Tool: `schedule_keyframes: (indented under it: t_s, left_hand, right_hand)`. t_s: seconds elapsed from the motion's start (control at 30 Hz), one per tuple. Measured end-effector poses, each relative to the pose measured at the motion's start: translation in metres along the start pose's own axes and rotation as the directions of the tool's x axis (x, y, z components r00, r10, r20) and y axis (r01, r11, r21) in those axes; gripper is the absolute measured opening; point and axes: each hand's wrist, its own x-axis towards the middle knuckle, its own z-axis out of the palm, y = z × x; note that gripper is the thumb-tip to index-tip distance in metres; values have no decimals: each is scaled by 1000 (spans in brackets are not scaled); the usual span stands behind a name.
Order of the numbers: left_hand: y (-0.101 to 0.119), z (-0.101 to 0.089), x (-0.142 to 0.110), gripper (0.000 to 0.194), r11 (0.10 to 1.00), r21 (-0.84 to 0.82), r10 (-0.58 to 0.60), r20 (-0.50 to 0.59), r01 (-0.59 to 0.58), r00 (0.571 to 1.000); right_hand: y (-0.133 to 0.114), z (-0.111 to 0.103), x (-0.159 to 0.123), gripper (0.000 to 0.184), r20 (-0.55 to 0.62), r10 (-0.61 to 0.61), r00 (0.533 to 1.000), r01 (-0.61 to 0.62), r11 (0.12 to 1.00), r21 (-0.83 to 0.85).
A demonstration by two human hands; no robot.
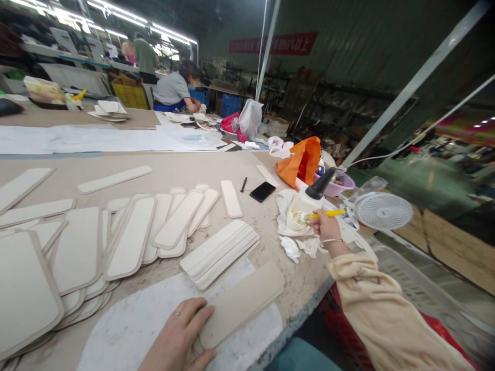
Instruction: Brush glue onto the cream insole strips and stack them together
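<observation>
My right hand point(325, 226) is closed round a brush with a yellow handle point(334, 213). Its tip is at an opening in the side of a white plastic bottle point(305, 202), which has a black spout point(322, 183). Crumpled white tissue point(290, 248) lies just below the bottle. At the lower middle, my left hand point(180, 335) grips the near left end of a small stack of long beige panels point(245, 304) with rounded corners, thumb and fingers on its edges. Behind that stack sits a neat pile of white strips point(220, 252).
Many pale panels with beige borders point(77, 247) overlap across the left of the table. A phone point(263, 192) and black pen point(243, 184) lie beyond the strips. An orange bag point(299, 162), a purple basin point(342, 183) and a white fan point(382, 210) stand right. A co-worker point(174, 90) sits farther back.
</observation>
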Motion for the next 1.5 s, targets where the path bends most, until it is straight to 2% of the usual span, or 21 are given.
schedule_keyframes:
  t_s: [0.13,0.3,0.4,0.5,0.6,0.73,0.87,1.0,1.1,1.2,1.33,1.5]
  left_hand:
    - [1,-5,0,43,1000,-29,4,38,-3,999]
    - [-1,-9,1,28,996,-92,9,106,0,994]
    - [-3,-12,0,26,991,-129,-17,136,35,991]
    - [-4,-16,-2,18,982,-181,-19,148,46,989]
    - [-7,-19,-2,12,974,-226,25,143,8,989]
    - [-10,-21,-1,13,976,-217,61,127,-32,990]
    - [-12,-20,0,14,974,-217,92,108,-67,990]
    - [-14,-18,-1,15,980,-178,114,115,-92,987]
    - [-14,-18,-1,16,989,-113,114,147,-98,983]
    - [-13,-18,-1,17,993,-60,107,180,-98,978]
    - [-12,-19,0,20,995,-41,94,197,-87,976]
    - [-12,-20,1,22,994,-60,97,193,-87,976]
  right_hand:
    - [4,-1,-11,23,6,106,994,-106,989,100]
    - [-4,-10,-23,23,-13,129,992,-124,974,188]
    - [-15,-21,-42,27,-2,138,990,-132,951,280]
    - [-22,-25,-83,30,76,151,986,-168,911,376]
    - [-24,-17,-143,28,258,117,959,-231,852,470]
    - [-24,14,-228,29,426,169,889,-350,850,394]
    - [-25,51,-277,34,572,172,802,-378,887,263]
    - [-26,75,-294,37,646,138,751,-322,930,176]
    - [-25,84,-301,37,690,120,714,-272,956,114]
    - [-22,89,-305,36,706,116,698,-239,968,77]
    - [-17,92,-303,36,701,122,703,-207,978,37]
    - [-13,82,-287,36,639,106,762,-138,990,0]
